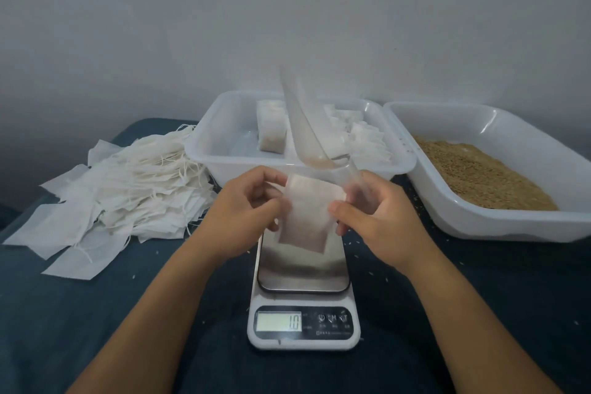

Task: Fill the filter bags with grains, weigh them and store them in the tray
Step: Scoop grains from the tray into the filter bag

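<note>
Two hands are in view: a left hand (pixel 252 201) and a right hand (pixel 374 211). Between them is one filter bag (pixel 308 211), and the right one also has one translucent scoop (pixel 307 128). One kitchen scale (pixel 303 326) stands near, at the centre. Two white trays stand at the far side: a storage tray (pixel 220 150) in the middle and a grain tray (pixel 499 221) on the right. The storage tray holds two groups of filled bags, the left row (pixel 271 128) and the right row (pixel 367 141); the bags in each are too tightly packed to count. One heap of empty bags (pixel 128 185) lies on the left, too many to count. Loose grains fill the right tray, uncountable.
</note>
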### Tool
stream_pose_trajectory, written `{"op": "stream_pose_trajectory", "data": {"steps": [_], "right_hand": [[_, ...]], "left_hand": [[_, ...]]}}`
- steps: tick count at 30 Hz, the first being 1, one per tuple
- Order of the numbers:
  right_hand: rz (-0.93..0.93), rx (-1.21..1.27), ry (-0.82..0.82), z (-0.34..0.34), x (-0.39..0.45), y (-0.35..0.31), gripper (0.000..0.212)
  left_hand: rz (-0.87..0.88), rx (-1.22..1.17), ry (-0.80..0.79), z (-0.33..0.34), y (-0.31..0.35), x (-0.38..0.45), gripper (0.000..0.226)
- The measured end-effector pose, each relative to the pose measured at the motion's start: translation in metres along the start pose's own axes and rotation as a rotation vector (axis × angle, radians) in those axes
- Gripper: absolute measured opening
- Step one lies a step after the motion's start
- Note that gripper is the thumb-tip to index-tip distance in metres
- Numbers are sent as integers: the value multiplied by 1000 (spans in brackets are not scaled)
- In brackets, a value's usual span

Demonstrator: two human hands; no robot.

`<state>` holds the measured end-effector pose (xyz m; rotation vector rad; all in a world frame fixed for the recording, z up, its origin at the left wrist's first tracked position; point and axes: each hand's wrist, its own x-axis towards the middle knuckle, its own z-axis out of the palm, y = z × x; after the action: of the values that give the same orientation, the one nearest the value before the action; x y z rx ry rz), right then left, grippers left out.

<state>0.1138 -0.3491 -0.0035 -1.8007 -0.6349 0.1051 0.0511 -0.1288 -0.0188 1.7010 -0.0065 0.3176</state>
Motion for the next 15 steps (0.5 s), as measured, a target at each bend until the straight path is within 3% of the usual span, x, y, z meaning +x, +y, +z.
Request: {"op": "stream_pose_trajectory", "data": {"steps": [11, 15], "right_hand": [[110, 13, -87, 1, 2, 7, 26], [161, -145, -93, 5, 8, 19, 27]], "left_hand": [[-160, 43, -171, -5, -6, -5, 24], [-114, 320, -148, -3, -9, -5, 20]]}}
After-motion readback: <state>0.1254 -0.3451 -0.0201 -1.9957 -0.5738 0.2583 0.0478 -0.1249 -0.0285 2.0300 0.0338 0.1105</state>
